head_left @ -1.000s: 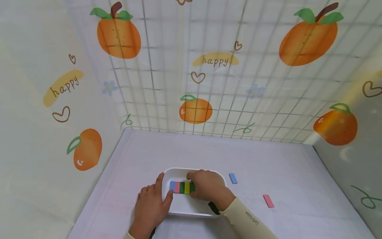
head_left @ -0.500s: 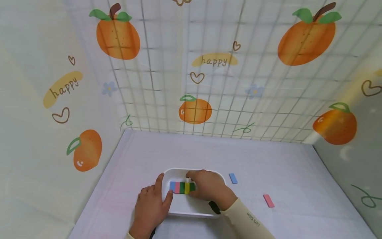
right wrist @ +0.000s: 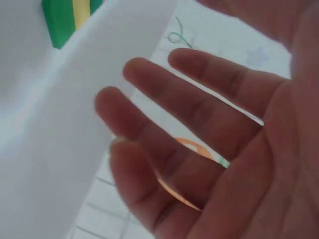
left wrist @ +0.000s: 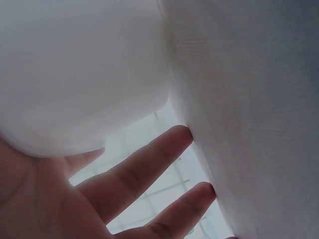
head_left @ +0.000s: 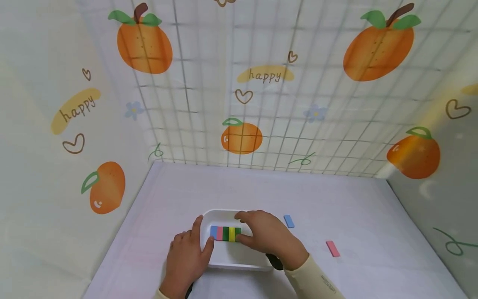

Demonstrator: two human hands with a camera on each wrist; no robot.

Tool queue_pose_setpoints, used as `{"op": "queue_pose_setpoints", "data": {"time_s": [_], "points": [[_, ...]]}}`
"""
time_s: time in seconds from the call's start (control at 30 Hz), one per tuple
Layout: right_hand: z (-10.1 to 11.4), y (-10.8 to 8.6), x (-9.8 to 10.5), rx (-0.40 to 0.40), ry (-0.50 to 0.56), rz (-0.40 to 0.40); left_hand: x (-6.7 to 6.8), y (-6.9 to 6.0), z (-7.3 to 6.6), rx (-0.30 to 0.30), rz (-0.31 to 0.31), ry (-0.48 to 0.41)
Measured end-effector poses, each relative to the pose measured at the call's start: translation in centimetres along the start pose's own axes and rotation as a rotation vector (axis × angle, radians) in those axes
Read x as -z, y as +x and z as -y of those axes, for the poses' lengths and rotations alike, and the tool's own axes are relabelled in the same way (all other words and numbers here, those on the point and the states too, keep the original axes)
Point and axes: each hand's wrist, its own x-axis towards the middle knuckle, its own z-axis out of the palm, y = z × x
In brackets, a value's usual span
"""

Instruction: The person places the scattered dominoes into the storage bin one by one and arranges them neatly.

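A white tray (head_left: 239,261) stands on the table with a row of coloured blocks (head_left: 225,233) in it: blue, pink, green, yellow and green, lying side by side. My left hand (head_left: 188,253) rests at the tray's left rim, its thumb over the wall by the blue block. In the left wrist view, the fingers (left wrist: 139,169) are spread outside the tray and reach the table. My right hand (head_left: 269,233) hovers over the tray's right part, thumb near the last green block. The right wrist view shows its fingers (right wrist: 194,112) apart with nothing between them.
A loose blue block (head_left: 289,221) lies on the table right of the tray. Farther right lies a pink block (head_left: 332,248). A cloth wall with orange prints (head_left: 242,138) stands behind the table (head_left: 179,187), and more cloth encloses both sides.
My right hand has drawn back slightly to the right from the last green block, uncovering more of it. The left hand and the row stay in place; the head view shifts a little.
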Motion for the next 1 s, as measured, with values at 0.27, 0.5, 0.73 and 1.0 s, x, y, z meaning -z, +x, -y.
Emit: {"op": "queue_pose_setpoints", "data": {"time_s": [0.27,0.5,0.73,1.0], "points": [[-0.3,-3.7,1.6,0.034,-0.048,-0.163,-0.2,-0.2,0.1,-0.007,-0.007,-0.008],[-2.4,-6.3,0.9,0.049,-0.058,-0.325,0.1,-0.2,-0.2,0.019,0.024,0.005],[-4.5,-10.0,-0.8,0.031,0.035,-0.456,0.2,-0.3,-0.1,0.019,0.034,0.001],[-6.8,-13.1,-1.3,-0.121,0.033,-0.372,0.4,-0.4,-0.1,-0.008,0.007,-0.014]]}}
